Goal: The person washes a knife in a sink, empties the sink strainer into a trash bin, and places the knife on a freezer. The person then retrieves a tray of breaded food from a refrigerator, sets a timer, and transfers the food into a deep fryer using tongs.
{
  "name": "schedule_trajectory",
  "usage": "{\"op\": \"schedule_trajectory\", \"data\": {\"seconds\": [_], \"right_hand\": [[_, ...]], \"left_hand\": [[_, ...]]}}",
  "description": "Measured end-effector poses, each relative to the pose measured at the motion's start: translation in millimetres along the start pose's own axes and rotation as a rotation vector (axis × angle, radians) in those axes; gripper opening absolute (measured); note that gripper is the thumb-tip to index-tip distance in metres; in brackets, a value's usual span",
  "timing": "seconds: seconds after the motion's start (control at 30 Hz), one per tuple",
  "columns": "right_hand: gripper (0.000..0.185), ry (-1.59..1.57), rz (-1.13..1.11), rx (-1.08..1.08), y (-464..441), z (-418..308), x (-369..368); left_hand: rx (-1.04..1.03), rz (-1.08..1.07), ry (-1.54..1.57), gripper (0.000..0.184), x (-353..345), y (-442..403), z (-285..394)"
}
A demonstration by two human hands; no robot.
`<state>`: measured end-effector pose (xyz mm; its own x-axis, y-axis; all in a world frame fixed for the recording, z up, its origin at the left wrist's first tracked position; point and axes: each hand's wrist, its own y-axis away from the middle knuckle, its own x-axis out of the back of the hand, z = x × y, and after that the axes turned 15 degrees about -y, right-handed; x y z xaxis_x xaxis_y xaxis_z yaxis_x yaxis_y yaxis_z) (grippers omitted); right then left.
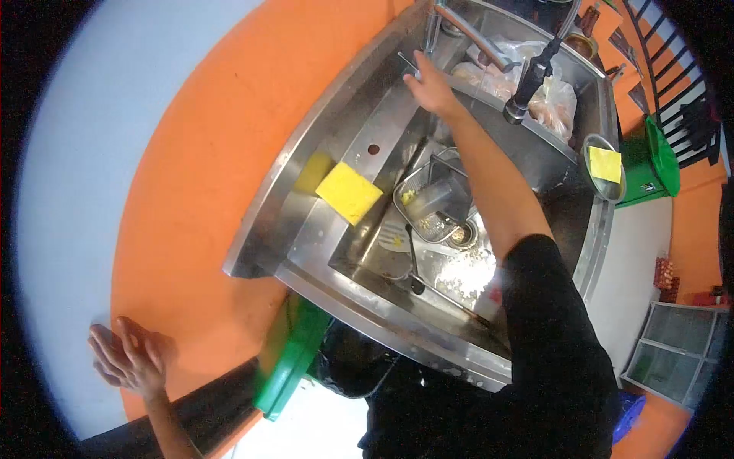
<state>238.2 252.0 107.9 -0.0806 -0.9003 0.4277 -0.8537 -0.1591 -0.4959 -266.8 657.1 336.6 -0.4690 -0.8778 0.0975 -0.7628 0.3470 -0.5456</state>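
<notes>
My right hand (433, 90) reaches across the sink to the back ledge, its fingers closed around a thin metal tap lever (407, 61). My left hand (134, 359) is out at the far left with fingers apart, close to the orange and white wall; I cannot tell whether it touches it. A yellow sponge (349, 193) lies on the steel ledge. Down in the sink basin (359, 249) sits a wire basket (417, 210) holding a clear container (446, 200). Near it are a slotted turner (394, 237), other long-handled utensils and food scraps by the drain (462, 236).
Plastic bags of food (554, 107) fill the second basin, under a black spray nozzle (527, 84) and a copper-coloured spout (478, 38). A metal dish with a second yellow sponge (605, 164) rests on the rim. Green bins (650, 164) stand beyond and below.
</notes>
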Motion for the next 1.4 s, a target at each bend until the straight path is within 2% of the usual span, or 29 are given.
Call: {"op": "schedule_trajectory", "data": {"seconds": [0.13, 0.23, 0.3, 0.37, 0.47, 0.57, 0.67, 0.77, 0.87, 0.97, 1.07, 1.17, 1.27, 1.37, 1.4], "right_hand": [[0.054, -0.037, -0.033, -0.117, -7, 3, -21], [0.051, -0.094, 0.078, 0.065, 19, 11, -9], [0.041, -0.395, 0.253, -0.155, 32, 8, 13], [0.025, -1.081, 0.644, -0.55, 33, 35, 27], [0.02, -1.662, 0.806, -0.677, 32, 53, 58], [0.016, -1.784, 0.863, -0.65, 26, 58, 66], [0.017, -1.833, 0.486, -0.636, 27, 57, 76], [0.021, -1.857, 0.362, -0.625, 24, 51, 74], [0.025, -1.787, 0.397, -0.691, 18, 43, 76], [0.028, -1.894, 0.44, -0.666, 14, 39, 79], [0.027, -1.942, 0.228, -0.432, 27, 43, 80], [0.033, -1.916, 0.211, -0.502, 22, 36, 82], [0.036, -1.633, 0.501, -0.761, 4, 2, 83], [0.024, -1.689, 0.3, -0.735, 7, 3, 89], [0.02, -1.762, 0.225, -0.658, 9, 10, 89]], "left_hand": [[-0.005, -0.003, -0.002, 0.049, 2, -3, 0], [-0.016, -0.002, 0.002, 0.048, 1, -1, -2], [-0.011, -0.006, -0.005, 0.049, -1, 2, -2], [-0.012, -0.015, -0.017, 0.051, -2, 3, -3], [-0.005, -0.017, -0.01, 0.051, 1, 1, -2], [0.0, -0.016, 0.023, 0.05, 2, -1, -1], [0.004, -0.007, 0.032, 0.049, 2, -1, -1], [-0.003, -0.011, 0.029, 0.05, 3, -1, -2], [-0.001, 0.002, 0.029, 0.05, 3, -2, -1], [-0.003, 0.003, 0.029, 0.049, 4, -2, -2], [0.001, -0.009, 0.038, 0.049, 4, -2, -2], [-0.005, 0.007, 0.047, 0.049, 3, -3, -2], [-0.007, 0.013, 0.054, 0.049, 5, -4, -2], [-0.005, 0.017, 0.055, 0.049, 4, -4, -1], [-0.006, 0.009, 0.054, 0.049, 4, -4, -1]]}}
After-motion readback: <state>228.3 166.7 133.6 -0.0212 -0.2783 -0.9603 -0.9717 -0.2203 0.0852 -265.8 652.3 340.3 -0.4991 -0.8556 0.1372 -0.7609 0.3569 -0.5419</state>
